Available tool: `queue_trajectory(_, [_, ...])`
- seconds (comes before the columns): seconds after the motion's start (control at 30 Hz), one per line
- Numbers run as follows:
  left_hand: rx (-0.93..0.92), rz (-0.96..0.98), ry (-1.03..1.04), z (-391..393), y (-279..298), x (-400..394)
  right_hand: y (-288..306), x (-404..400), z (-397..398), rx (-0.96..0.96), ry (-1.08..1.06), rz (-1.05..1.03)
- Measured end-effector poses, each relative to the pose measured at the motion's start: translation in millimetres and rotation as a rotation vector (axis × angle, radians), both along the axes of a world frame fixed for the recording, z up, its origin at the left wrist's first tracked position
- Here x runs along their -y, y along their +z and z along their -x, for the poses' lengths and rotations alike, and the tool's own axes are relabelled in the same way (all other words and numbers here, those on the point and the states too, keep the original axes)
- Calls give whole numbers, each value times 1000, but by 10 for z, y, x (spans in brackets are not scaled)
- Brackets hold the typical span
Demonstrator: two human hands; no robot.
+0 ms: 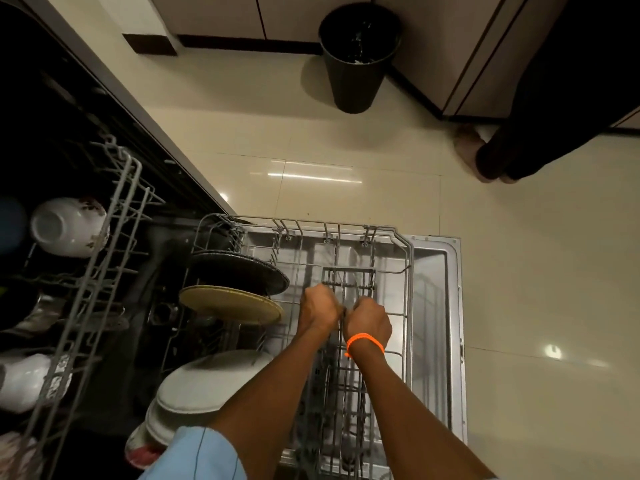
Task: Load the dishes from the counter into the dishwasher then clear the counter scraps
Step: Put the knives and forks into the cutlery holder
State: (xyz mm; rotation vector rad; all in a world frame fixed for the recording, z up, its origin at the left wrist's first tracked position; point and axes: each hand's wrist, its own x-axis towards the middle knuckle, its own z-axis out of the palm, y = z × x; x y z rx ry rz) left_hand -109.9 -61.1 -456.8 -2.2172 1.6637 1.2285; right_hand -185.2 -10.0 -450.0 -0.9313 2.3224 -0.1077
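Hands meet over the lower rack (398, 306) of the open dishwasher. Left hand (317, 311) and right hand (369, 322) are both curled, close together, at the near edge of a grey cutlery basket (349, 280); thin metal cutlery (344, 308) shows between them, but motion blur hides which hand grips it. An orange band (365, 342) circles the right wrist. Left of the hands, a black plate (242, 273), a tan plate (232, 303) and pale plates (207, 386) stand in the rack. The upper rack (97, 258), pulled out at left, carries a white bowl (67, 226). A dark bin (356, 57) stands on the floor by the cabinets.
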Motion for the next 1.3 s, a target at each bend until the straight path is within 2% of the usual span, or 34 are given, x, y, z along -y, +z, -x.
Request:
queue_trajectory(0.47, [-41,38,-76,-51,98,-56,-31,-81,-29,5,-6,54])
queue_trajectory(0.63, [-49,131,-33,-19,111,-37,-48,-73,-20,-19,-59,157])
queue_trajectory(0.73, [-53,160,-29,-12,58,-13,-62,-45,-16,-16,-60,142])
queue_trajectory(0.93, [-42,102,-107,13,0,55,-99,54,44,1,-38,85])
queue_trajectory(1.3, [-39,31,-94,19,7,147,-73,87,107,-6,-112,157])
